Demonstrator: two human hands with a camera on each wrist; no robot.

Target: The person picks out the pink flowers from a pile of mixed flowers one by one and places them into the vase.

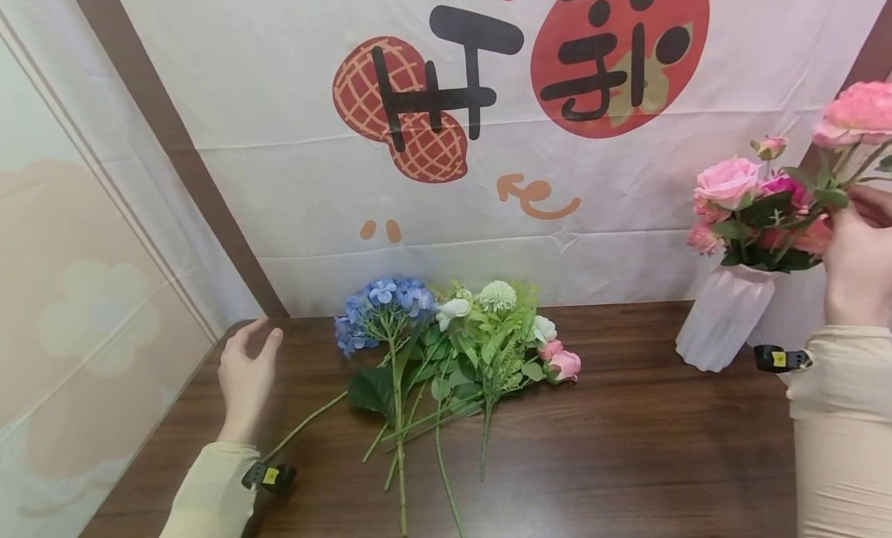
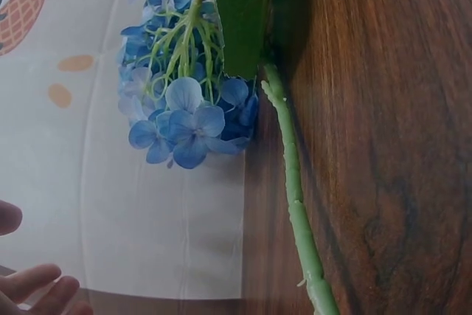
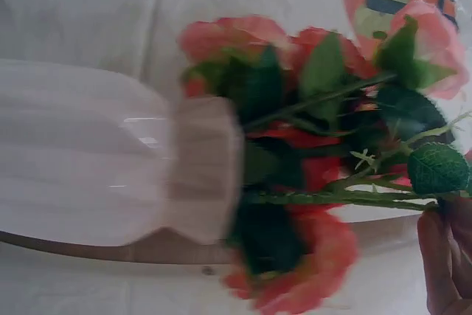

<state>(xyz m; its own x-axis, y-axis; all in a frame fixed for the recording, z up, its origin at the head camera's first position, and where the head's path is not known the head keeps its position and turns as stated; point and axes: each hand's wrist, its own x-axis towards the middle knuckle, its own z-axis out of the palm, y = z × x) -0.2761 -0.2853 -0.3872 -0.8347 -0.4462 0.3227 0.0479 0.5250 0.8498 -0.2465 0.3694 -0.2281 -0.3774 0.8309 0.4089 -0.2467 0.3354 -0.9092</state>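
Observation:
At the right edge of the head view my right hand (image 1: 855,263) pinches the stem of a large pink flower (image 1: 859,108) above the vase. In the right wrist view its fingers (image 3: 436,256) are closed on green stems running toward the vase mouth. The white fluted vase (image 1: 725,321) holds pink roses (image 1: 729,183) and coral blooms (image 3: 317,256). My left hand (image 1: 247,371) hovers over the table's left side, fingers apart and holding nothing. Nearest to it lies a blue hydrangea (image 1: 383,306) with a thick green stem (image 2: 295,204).
Beside the hydrangea on the brown wooden table (image 1: 613,445) lie a white pompom flower (image 1: 498,296), green sprigs (image 1: 498,352) and pink rosebuds (image 1: 563,364). Several long stems point toward the front edge. Behind the table hangs a printed white cloth (image 1: 279,190).

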